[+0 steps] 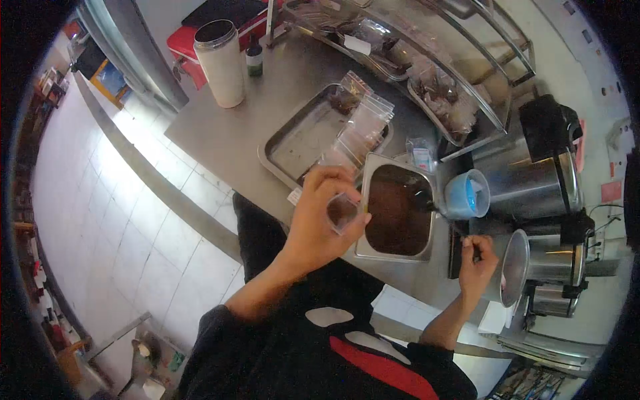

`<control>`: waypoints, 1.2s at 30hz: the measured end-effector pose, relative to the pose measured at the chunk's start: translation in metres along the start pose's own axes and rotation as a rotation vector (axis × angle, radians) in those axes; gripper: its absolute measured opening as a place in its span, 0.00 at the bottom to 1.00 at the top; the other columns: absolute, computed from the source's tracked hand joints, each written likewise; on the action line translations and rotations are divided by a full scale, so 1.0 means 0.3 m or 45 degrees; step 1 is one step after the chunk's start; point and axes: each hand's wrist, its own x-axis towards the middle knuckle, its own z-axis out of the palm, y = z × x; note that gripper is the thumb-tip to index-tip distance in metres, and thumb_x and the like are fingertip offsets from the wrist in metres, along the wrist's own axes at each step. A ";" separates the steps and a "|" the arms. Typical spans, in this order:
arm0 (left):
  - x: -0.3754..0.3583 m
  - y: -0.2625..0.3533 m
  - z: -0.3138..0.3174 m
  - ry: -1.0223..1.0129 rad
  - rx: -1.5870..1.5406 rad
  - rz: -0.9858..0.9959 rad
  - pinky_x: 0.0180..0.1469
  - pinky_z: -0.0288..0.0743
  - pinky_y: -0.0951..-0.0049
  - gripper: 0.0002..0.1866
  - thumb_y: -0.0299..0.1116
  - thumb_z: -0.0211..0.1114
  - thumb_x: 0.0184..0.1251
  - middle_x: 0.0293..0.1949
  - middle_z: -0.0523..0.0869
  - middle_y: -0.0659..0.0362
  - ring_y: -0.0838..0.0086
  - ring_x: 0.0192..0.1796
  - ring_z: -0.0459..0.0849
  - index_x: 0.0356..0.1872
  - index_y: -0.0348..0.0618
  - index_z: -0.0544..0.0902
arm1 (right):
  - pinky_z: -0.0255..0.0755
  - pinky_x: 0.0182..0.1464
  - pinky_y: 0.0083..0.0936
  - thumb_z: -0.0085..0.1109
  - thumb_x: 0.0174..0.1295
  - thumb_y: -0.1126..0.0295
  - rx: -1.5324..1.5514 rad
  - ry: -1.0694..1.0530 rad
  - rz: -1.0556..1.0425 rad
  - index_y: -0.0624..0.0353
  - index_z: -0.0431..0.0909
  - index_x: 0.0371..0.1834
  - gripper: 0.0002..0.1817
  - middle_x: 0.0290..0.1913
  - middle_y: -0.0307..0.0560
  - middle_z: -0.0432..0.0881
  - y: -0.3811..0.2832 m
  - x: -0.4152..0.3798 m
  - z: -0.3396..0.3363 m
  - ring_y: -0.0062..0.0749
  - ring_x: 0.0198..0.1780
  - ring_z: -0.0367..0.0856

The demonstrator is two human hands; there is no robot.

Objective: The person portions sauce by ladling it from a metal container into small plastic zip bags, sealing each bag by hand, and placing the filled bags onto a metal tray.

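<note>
My left hand has its fingers curled round a small clear plastic bag, held with its mouth spread beside the steel pan. Some brown content seems to show through the bag, though the pan behind may cause this. Dark brown powder fills much of the square steel pan. My right hand grips the thin dark handle of a spoon. The spoon's head is over the pan's right rim; whether it carries powder I cannot make out.
A steel tray with zip bags stands behind the pan. Right of it are a blue-white tub, a steel pot and large cookers. A wire rack overhangs the back. A white canister stands far left.
</note>
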 end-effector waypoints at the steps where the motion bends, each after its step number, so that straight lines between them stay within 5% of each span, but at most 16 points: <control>1: -0.009 -0.003 -0.014 -0.001 -0.124 -0.075 0.59 0.68 0.65 0.16 0.26 0.73 0.52 0.53 0.74 0.50 0.59 0.57 0.74 0.42 0.43 0.77 | 0.71 0.41 0.32 0.64 0.58 0.73 -0.099 -0.088 -0.046 0.62 0.81 0.33 0.05 0.30 0.47 0.78 0.000 -0.004 0.010 0.36 0.35 0.77; 3: -0.025 -0.003 -0.044 -0.040 -0.383 -0.173 0.60 0.67 0.65 0.16 0.28 0.70 0.54 0.54 0.73 0.50 0.60 0.60 0.73 0.44 0.42 0.77 | 0.72 0.43 0.33 0.65 0.56 0.74 -0.293 -0.261 -0.138 0.61 0.82 0.35 0.05 0.32 0.47 0.80 -0.026 -0.005 0.032 0.37 0.37 0.78; 6: -0.034 0.002 -0.072 -0.202 -0.739 -0.163 0.64 0.64 0.63 0.23 0.38 0.66 0.58 0.57 0.72 0.50 0.62 0.64 0.71 0.53 0.41 0.75 | 0.72 0.47 0.35 0.68 0.55 0.72 -0.245 0.117 -0.363 0.59 0.83 0.38 0.08 0.35 0.47 0.82 -0.137 0.017 0.075 0.37 0.42 0.79; 9: -0.033 0.021 -0.073 -0.417 -0.956 -0.123 0.70 0.58 0.59 0.36 0.47 0.63 0.60 0.64 0.69 0.48 0.60 0.70 0.66 0.67 0.39 0.67 | 0.73 0.50 0.35 0.71 0.55 0.70 0.232 0.193 -0.291 0.58 0.83 0.41 0.11 0.38 0.49 0.83 -0.242 -0.005 0.108 0.39 0.46 0.81; 11: -0.043 0.089 -0.054 -0.524 -1.067 -0.271 0.74 0.52 0.57 0.46 0.51 0.61 0.60 0.70 0.64 0.45 0.58 0.75 0.61 0.77 0.40 0.57 | 0.74 0.51 0.34 0.72 0.54 0.72 0.575 -0.035 -0.292 0.59 0.83 0.42 0.12 0.40 0.49 0.84 -0.337 0.001 0.150 0.39 0.48 0.82; 15: -0.072 0.140 -0.030 -0.686 -1.139 -0.317 0.78 0.42 0.52 0.51 0.44 0.56 0.62 0.80 0.46 0.45 0.56 0.81 0.48 0.80 0.40 0.36 | 0.77 0.51 0.31 0.72 0.54 0.78 1.232 -0.463 -0.152 0.60 0.79 0.44 0.15 0.40 0.49 0.84 -0.475 -0.005 0.222 0.38 0.47 0.84; 17: -0.082 0.148 -0.054 -0.714 -1.114 -0.356 0.78 0.42 0.54 0.50 0.44 0.56 0.65 0.80 0.46 0.45 0.57 0.81 0.47 0.80 0.40 0.36 | 0.77 0.48 0.30 0.71 0.55 0.81 1.418 -0.533 -0.126 0.60 0.76 0.44 0.15 0.40 0.49 0.84 -0.463 -0.035 0.246 0.36 0.45 0.84; 19: -0.079 0.130 -0.070 -0.706 -1.014 -0.275 0.78 0.47 0.57 0.50 0.38 0.63 0.66 0.78 0.51 0.45 0.58 0.80 0.52 0.80 0.39 0.38 | 0.78 0.45 0.28 0.69 0.58 0.82 1.568 -0.616 -0.193 0.60 0.73 0.42 0.14 0.39 0.51 0.83 -0.452 -0.031 0.246 0.33 0.42 0.84; 22: -0.104 0.128 -0.052 -0.397 -0.732 -0.216 0.71 0.62 0.60 0.40 0.27 0.68 0.62 0.67 0.70 0.47 0.61 0.70 0.70 0.75 0.40 0.60 | 0.77 0.43 0.27 0.68 0.57 0.83 1.637 -0.441 -0.105 0.60 0.73 0.42 0.14 0.37 0.50 0.83 -0.458 -0.041 0.237 0.31 0.39 0.83; 25: -0.120 0.055 -0.071 -0.355 -0.521 -0.171 0.60 0.71 0.64 0.21 0.22 0.72 0.58 0.50 0.79 0.53 0.67 0.55 0.79 0.54 0.41 0.80 | 0.76 0.43 0.26 0.67 0.57 0.83 1.370 -0.404 -0.147 0.60 0.74 0.42 0.14 0.36 0.48 0.82 -0.441 -0.018 0.222 0.30 0.37 0.81; 28: -0.095 0.081 -0.048 -0.263 -0.412 -0.034 0.54 0.72 0.65 0.07 0.22 0.72 0.59 0.41 0.80 0.56 0.68 0.48 0.79 0.37 0.40 0.84 | 0.76 0.42 0.26 0.66 0.57 0.83 1.275 -0.468 -0.238 0.60 0.74 0.43 0.13 0.36 0.48 0.82 -0.427 -0.018 0.234 0.29 0.36 0.81; 36: -0.102 0.103 -0.045 -0.157 -0.382 -0.137 0.65 0.65 0.58 0.07 0.24 0.75 0.55 0.46 0.79 0.55 0.59 0.62 0.74 0.33 0.40 0.85 | 0.77 0.42 0.27 0.67 0.58 0.81 1.141 -0.566 -0.287 0.61 0.72 0.50 0.18 0.38 0.47 0.81 -0.413 -0.016 0.221 0.29 0.39 0.83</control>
